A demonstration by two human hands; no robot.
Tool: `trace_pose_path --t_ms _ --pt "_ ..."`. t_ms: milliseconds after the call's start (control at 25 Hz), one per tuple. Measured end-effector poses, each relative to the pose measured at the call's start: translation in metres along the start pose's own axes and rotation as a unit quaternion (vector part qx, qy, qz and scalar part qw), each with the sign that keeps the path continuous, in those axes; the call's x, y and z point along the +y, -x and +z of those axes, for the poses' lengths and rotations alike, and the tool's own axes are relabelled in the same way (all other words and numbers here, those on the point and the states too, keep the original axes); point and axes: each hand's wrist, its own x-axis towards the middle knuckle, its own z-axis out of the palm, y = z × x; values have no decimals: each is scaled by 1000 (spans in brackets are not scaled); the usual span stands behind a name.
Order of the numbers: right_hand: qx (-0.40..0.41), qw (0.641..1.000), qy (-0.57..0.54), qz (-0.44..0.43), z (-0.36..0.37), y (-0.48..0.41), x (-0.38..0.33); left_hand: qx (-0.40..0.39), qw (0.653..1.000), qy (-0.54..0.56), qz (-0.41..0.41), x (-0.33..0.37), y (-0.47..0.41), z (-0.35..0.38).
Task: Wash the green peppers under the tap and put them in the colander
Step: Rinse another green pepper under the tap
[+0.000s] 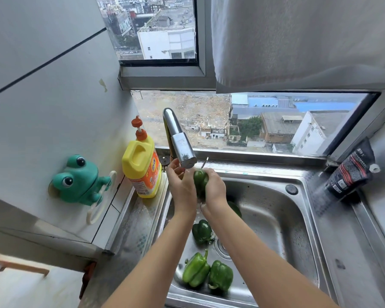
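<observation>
Under tap [180, 138], both hands clasping pepper [201, 179]

The sink [276, 218] is brushed stainless steel, wet and dully reflective, with a stippled matt texture on its rim left of the basin. Above the sink the tap [178, 141] is polished chrome, mirror-bright, and the green peppers [207, 274] lying in the basin have smooth, waxy, glossy skins. Left of the sink stand a glossy yellow plastic bottle [141, 170] and a smooth plastic frog holder [80, 180]; a matt white cloth [298, 41] hangs above.
</observation>
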Motion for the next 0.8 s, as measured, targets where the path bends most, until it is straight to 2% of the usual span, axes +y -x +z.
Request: trace_pose_path --t_ms 80,160,200,280,320,360,480,560,680,800 --pt "-36 996 -48 71 -2 -3 -1 -18 990 -82 115 1 5 -5" --pt "-44 998 -21 44 -5 -4 2 -33 974 -180 132 -10 5 -11" --pt "-39 999 3 -3 -7 -6 3 -63 976 -190 87 -15 2 -15" --pt "-47 990 84 -105 -14 -13 4 -128 981 -82 -119 -17 1 -16" --pt "-67 981 126 -133 -18 -17 3 -152 966 -42 -207 -18 -1 -18" --pt "-100 974 150 -138 -23 -20 3 -187 952 -52 -236 -17 -3 -23" --pt "-168 976 117 -80 -40 -31 -1 -287 924 -145 -207 -12 -6 -39" --pt "-145 984 92 -56 -48 -46 -7 -312 915 -192 -169 -10 -7 -47" --pt "-53 966 237 -92 -47 -78 -20 -304 919 -231 -102 -14 -8 -54" --pt "-47 915 396 -57 -36 -110 -24 -304 919 -239 -78 -17 -11 -63"
